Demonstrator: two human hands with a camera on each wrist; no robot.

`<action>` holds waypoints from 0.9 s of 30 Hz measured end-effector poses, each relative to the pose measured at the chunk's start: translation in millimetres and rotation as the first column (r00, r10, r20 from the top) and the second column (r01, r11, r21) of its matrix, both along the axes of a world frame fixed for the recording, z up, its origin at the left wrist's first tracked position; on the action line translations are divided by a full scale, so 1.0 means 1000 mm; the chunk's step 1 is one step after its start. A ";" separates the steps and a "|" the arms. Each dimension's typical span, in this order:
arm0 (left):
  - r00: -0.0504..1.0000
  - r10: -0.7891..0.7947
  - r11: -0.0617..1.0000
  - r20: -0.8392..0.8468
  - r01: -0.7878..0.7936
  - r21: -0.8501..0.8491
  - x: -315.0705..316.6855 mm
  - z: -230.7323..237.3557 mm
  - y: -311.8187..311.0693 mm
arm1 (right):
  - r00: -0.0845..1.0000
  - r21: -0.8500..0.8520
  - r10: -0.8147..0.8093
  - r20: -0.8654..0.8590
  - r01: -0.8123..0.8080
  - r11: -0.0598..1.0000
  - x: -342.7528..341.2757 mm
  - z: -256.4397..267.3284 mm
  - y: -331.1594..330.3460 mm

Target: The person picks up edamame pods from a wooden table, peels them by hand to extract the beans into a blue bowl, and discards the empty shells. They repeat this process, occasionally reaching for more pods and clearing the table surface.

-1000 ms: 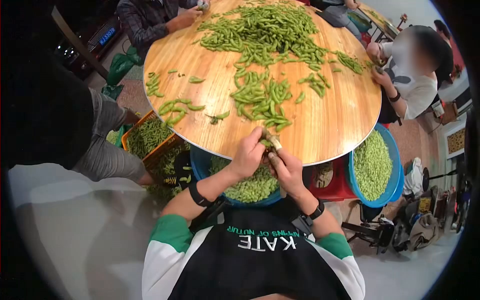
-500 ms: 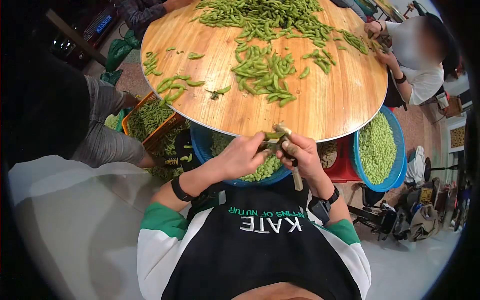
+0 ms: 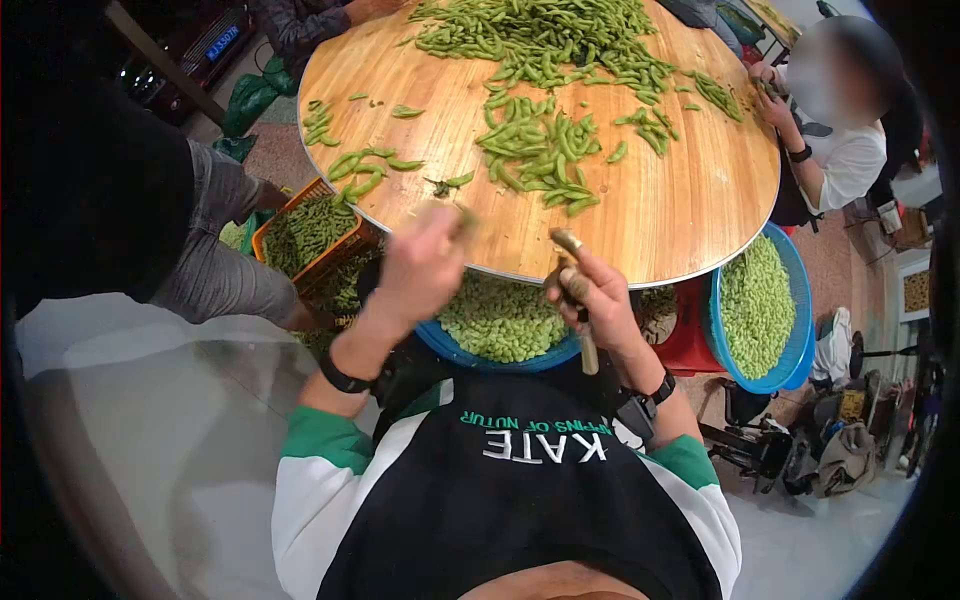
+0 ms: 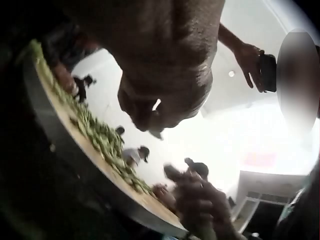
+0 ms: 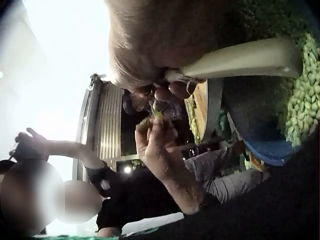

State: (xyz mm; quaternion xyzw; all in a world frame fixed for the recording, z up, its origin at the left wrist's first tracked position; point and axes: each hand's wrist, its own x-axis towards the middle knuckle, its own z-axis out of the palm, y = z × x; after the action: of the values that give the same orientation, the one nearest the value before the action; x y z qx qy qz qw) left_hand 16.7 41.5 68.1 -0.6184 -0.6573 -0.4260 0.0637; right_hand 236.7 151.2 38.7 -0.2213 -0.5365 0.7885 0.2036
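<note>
Left hand [image 3: 422, 265]: one, blurred by motion in the head view, overlapping the table's near edge there; thumb and fingers pinch a green pod [image 5: 144, 124], seen best from the right wrist.

Right hand [image 3: 600, 302]: one, fingers curled round a pale-handled tool [image 5: 250, 61], handle pointing down toward the wearer's lap; working end not clearly made out. The two hands stand apart.

Black wristbands: one on each of the wearer's wrists.

Blue basin [image 3: 490, 365]: one, below the hands, under the table's near edge; holds shelled green beans [image 3: 508, 322].

Table [image 3: 690, 225]: one, round, wood-grained top, pale rim. On it: a large heap of green pods [image 3: 545, 35] at the far side; a smaller cluster [image 3: 545, 150] nearer the wearer; a few loose pods [image 3: 365, 172] at the left edge; one pod [image 3: 460, 180] beside a dark scrap.

Blue basket [image 3: 765, 384]: one, right of the table, filled with shelled beans.

Red stool [image 3: 690, 335]: one, between basin and basket, partly hidden.

Orange crate [image 3: 340, 255]: one, left of the table, holding green pods.

Persons: one in grey trousers [image 3: 235, 275], standing left; one in a white shirt [image 3: 850, 165], at the table's right edge, hands raised together; one at the far left edge, only partly in frame.
</note>
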 end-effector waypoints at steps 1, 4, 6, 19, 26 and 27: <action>0.947 0.195 0.966 -0.254 -0.230 -0.115 -0.016 0.006 -0.001 | 0.999 0.014 -0.038 -0.014 0.038 0.999 0.001 -0.009 0.008; 0.849 0.283 0.955 -0.446 -0.291 0.052 -0.051 0.001 0.025 | 0.992 -0.030 -0.116 -0.045 0.115 0.993 0.000 -0.022 0.017; 0.963 0.149 0.988 -0.225 -0.154 -0.005 -0.047 -0.014 0.046 | 0.985 0.070 -0.171 -0.031 0.173 0.982 -0.005 -0.024 0.018; 0.985 0.138 0.958 0.106 -0.105 -0.268 -0.012 -0.048 0.081 | 0.988 0.032 -0.151 -0.033 0.152 0.988 -0.012 -0.025 0.021; 0.364 -0.142 0.890 0.921 0.453 -0.041 0.018 -0.047 0.055 | 0.993 -0.228 -0.079 -0.084 0.058 0.972 -0.024 -0.015 0.019; 0.342 -0.143 0.884 0.929 0.466 -0.036 0.022 -0.049 0.055 | 0.994 -0.245 -0.073 -0.079 0.052 0.968 -0.024 -0.015 0.018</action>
State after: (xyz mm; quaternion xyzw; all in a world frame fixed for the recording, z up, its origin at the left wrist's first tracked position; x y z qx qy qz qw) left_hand 38.7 96.2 18.6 -0.4012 -0.5106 -0.5919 -0.4775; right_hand 212.7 169.0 23.3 -0.2267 -0.4193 0.8503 0.2230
